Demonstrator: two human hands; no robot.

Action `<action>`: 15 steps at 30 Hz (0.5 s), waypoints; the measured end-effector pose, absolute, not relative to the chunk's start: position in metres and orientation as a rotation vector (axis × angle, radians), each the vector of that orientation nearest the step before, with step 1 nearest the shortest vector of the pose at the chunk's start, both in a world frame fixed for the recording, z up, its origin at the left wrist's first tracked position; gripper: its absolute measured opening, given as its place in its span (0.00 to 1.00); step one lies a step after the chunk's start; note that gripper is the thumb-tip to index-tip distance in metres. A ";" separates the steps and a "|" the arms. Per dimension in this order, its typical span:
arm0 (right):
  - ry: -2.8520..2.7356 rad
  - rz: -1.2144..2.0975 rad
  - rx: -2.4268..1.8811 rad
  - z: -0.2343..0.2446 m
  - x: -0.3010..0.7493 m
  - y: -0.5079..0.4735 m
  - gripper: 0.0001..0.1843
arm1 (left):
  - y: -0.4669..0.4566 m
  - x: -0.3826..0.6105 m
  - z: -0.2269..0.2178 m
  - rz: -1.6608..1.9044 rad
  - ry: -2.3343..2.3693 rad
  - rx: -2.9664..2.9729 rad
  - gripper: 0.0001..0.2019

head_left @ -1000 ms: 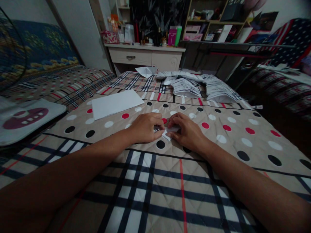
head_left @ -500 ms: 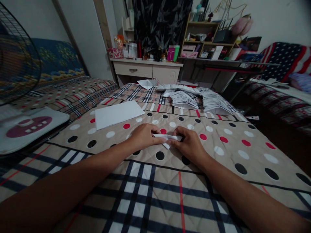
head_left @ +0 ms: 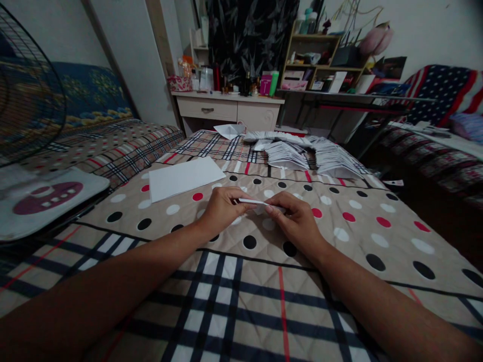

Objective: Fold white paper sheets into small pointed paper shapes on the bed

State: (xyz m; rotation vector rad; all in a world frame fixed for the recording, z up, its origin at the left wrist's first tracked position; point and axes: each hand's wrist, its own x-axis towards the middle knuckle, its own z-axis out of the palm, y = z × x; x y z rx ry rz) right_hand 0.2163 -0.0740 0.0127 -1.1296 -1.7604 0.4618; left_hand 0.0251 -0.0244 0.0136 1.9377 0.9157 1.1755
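A small folded piece of white paper [head_left: 253,201] spans the gap between my two hands, seen nearly edge-on. My left hand [head_left: 225,207] pinches its left end between thumb and fingers. The right end is gripped by my right hand [head_left: 292,213], thumb toward me. Both hands are low over the dotted bedspread [head_left: 264,239]; part of the paper is hidden by my fingers. Up and to the left of my hands, a flat stack of white paper sheets [head_left: 186,178] lies on the bed.
Rows of folded white paper pieces [head_left: 289,156] lie at the bed's far end, with more beside them [head_left: 334,158]. One folded paper [head_left: 229,131] sits apart. A fan [head_left: 32,85] stands at left above a white lidded surface [head_left: 53,198]. A drawer cabinet [head_left: 207,108] is behind.
The folded paper has been raised and turned, so it now looks thinner and flatter. Both hands have shifted slightly up, still pinching it.
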 end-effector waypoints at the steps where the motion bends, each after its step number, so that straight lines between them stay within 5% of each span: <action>1: -1.769 0.443 -1.110 0.013 0.217 -0.074 0.07 | -0.024 0.025 0.013 1.185 0.906 1.948 0.05; 15: -1.732 0.343 -1.090 0.016 0.217 -0.077 0.07 | -0.026 0.030 0.011 1.060 0.787 1.627 0.13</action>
